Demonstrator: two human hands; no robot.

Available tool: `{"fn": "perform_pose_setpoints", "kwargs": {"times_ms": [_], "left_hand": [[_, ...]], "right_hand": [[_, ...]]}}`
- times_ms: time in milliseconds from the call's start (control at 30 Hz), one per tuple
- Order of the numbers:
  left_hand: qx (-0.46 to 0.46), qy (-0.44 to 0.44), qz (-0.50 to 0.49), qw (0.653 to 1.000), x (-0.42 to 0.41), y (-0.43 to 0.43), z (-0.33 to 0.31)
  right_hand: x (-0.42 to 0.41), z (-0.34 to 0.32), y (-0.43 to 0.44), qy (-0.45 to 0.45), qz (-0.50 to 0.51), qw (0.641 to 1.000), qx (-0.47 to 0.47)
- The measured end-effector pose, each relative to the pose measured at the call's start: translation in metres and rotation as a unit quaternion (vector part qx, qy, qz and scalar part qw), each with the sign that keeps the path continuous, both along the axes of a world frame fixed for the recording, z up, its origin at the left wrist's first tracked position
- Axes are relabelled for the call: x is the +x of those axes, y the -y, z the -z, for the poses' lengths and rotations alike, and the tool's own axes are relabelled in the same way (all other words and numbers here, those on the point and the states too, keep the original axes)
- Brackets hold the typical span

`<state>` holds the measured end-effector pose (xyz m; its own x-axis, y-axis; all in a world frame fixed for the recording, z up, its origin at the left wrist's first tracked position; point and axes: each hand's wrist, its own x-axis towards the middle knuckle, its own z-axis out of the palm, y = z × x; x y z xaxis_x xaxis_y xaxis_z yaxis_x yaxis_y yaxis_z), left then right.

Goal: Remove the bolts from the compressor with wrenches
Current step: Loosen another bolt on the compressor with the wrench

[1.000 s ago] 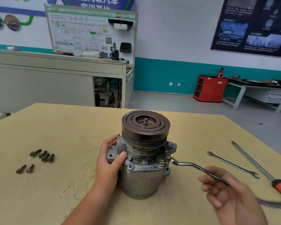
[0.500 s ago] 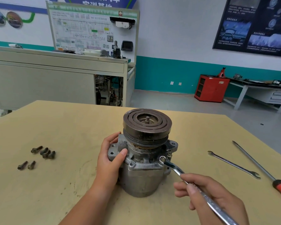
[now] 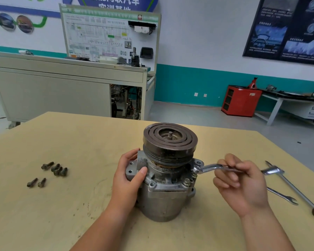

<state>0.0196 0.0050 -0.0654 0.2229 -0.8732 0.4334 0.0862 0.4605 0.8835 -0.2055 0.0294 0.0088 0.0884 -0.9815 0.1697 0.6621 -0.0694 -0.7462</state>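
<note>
Workshop desk (image 3: 76,142), compressor (image 3: 163,200) upright at centre. Steadying its flange with left hand (image 3: 127,182), fingers wrapped round. Pinching wrench (image 3: 207,168) shank in curled fingers of right hand (image 3: 241,185), ring end on right-side flange bolt (image 3: 194,175). Handle now out to the right, versus toward the body half a second ago. Reads as one more loosening stroke; threads seem exposed. Six loose bolts (image 3: 55,170) already out, at left.

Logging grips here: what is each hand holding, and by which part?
Left hand grips the grey metal compressor by its side mounting flange. Right hand pinches the shiny bent steel wrench at mid-shank.
</note>
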Motion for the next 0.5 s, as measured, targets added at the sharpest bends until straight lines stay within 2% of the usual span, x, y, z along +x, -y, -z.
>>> {"fn": "perform_pose_setpoints", "kwargs": {"times_ms": [67, 167, 267, 367, 500], "left_hand": [[0.000, 0.009, -0.005, 1.000, 0.001, 0.001, 0.001], [-0.005, 0.017, -0.013, 1.000, 0.001, 0.000, 0.001], [-0.004, 0.018, -0.014, 1.000, 0.001, 0.000, 0.000], [-0.001, 0.016, -0.013, 1.000, 0.001, 0.000, -0.001], [0.001, 0.017, -0.012, 1.000, 0.001, -0.001, -0.001]], "right_hand": [[-0.008, 0.014, -0.023, 0.020, 0.048, 0.999, -0.010], [-0.002, 0.026, -0.055, -0.084, 0.126, 0.988, -0.030], [0.004, 0.039, -0.072, -0.190, 0.204, 0.959, -0.057], [0.026, 0.036, -0.081, -0.293, 0.229, 0.923, -0.102], [0.040, 0.037, -0.083, -0.342, 0.238, 0.900, -0.130]]}}
